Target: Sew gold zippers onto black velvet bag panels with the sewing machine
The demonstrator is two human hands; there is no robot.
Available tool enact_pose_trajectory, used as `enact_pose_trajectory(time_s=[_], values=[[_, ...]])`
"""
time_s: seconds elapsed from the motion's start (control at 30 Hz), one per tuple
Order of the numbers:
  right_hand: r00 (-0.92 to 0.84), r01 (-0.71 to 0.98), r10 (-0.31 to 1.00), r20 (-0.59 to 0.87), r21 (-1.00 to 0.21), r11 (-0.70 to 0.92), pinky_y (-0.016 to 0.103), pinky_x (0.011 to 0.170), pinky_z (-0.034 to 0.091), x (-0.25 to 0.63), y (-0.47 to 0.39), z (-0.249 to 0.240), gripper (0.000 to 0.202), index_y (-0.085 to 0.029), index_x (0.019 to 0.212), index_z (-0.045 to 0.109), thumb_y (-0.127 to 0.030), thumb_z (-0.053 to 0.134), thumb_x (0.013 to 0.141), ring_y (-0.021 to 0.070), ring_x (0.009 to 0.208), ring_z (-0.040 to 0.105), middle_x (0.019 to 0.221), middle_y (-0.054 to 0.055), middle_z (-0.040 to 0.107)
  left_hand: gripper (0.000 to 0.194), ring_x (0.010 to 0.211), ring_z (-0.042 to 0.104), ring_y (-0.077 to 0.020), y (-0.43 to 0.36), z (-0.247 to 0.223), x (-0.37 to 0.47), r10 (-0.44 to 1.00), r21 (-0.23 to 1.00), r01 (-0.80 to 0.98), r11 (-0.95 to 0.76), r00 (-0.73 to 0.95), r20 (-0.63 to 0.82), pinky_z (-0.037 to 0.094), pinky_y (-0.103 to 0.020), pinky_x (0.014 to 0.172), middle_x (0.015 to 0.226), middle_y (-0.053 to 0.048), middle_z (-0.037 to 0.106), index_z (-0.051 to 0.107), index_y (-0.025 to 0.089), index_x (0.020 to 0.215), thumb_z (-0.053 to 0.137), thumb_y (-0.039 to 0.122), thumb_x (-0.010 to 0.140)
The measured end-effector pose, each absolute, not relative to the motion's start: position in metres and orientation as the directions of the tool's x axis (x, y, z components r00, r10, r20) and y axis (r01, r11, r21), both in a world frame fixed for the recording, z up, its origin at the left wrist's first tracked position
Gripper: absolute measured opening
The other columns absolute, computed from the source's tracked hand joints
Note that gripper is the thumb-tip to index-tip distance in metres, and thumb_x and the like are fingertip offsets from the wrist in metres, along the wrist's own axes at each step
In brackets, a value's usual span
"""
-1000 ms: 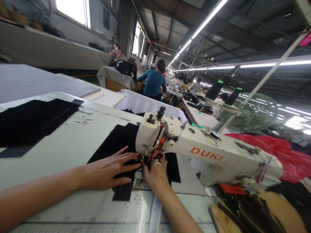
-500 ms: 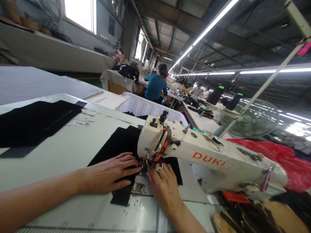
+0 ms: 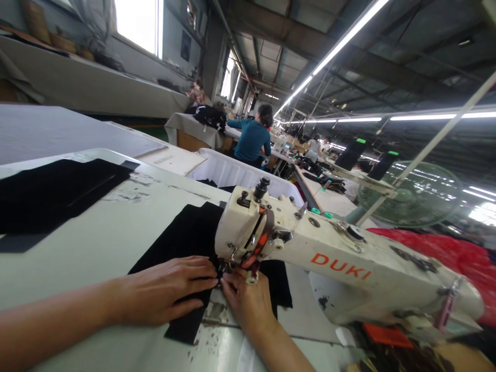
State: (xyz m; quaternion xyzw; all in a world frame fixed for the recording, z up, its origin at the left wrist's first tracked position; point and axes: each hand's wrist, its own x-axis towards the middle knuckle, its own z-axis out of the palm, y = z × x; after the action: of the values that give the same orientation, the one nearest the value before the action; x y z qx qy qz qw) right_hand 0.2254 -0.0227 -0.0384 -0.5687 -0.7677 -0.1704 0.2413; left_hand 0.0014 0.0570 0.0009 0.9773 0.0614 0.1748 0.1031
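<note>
A white sewing machine lettered DUKI stands over a piece of black fabric on the pale table. My left hand lies flat on that fabric, fingers stretched and slightly apart, with the tips just left of the presser foot. Close in front and to the right of the foot is my right hand, its fingers bent and pinching at the fabric edge; the fingertips are partly hidden under the machine head. Some black fabric shows right of the machine head, and a narrow end hangs toward me below my left hand.
More black fabric pieces lie at the left of the table. Behind the machine is a white plastic bin. A fan, thread cones and red plastic are at the right. A person in a blue top works farther back.
The camera view has shifted a little. My right fingertips have moved slightly left, closer to the presser foot. The left hand still rests on the fabric.
</note>
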Motion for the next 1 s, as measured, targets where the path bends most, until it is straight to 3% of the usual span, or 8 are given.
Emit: enact_pose_trajectory(time_s=[0.3, 0.57, 1.0], values=[[-0.196, 0.958, 0.784, 0.588, -0.055, 0.281, 0.029, 0.069, 0.055, 0.224, -0.020, -0.044, 0.013, -0.025, 0.096, 0.072, -0.017, 0.071, 0.085, 0.0207, 0.076, 0.073, 0.089, 0.001, 0.078, 0.049, 0.129, 0.062, -0.0253, 0.059, 0.005, 0.003, 0.204, 0.250, 0.116, -0.961, 0.910, 0.361, 0.044, -0.034, 0.117, 0.135, -0.006, 0.068, 0.062, 0.022, 0.139, 0.065, 0.019, 0.091], [-0.265, 0.938, 0.780, 0.567, -0.036, 0.345, 0.036, 0.087, 0.060, 0.227, -0.023, -0.043, 0.026, -0.024, 0.117, 0.069, -0.017, 0.062, 0.093, 0.0226, 0.094, 0.075, 0.105, 0.005, 0.078, 0.050, 0.134, 0.058, -0.0244, 0.065, 0.001, 0.001, 0.235, 0.260, 0.146, -0.954, 0.907, 0.351, 0.039, -0.033, 0.120, 0.142, -0.003, 0.064, 0.060, 0.025, 0.143, 0.066, 0.021, 0.093], [-0.256, 0.935, 0.759, 0.598, -0.047, 0.353, 0.038, 0.089, 0.060, 0.227, -0.023, -0.042, 0.024, -0.023, 0.113, 0.071, -0.018, 0.063, 0.092, 0.0242, 0.091, 0.075, 0.102, 0.006, 0.079, 0.044, 0.134, 0.057, -0.0268, 0.069, -0.004, -0.002, 0.256, 0.193, 0.205, -0.960, 0.921, 0.294, 0.042, -0.037, 0.118, 0.140, -0.007, 0.065, 0.061, 0.018, 0.140, 0.063, 0.027, 0.096]])
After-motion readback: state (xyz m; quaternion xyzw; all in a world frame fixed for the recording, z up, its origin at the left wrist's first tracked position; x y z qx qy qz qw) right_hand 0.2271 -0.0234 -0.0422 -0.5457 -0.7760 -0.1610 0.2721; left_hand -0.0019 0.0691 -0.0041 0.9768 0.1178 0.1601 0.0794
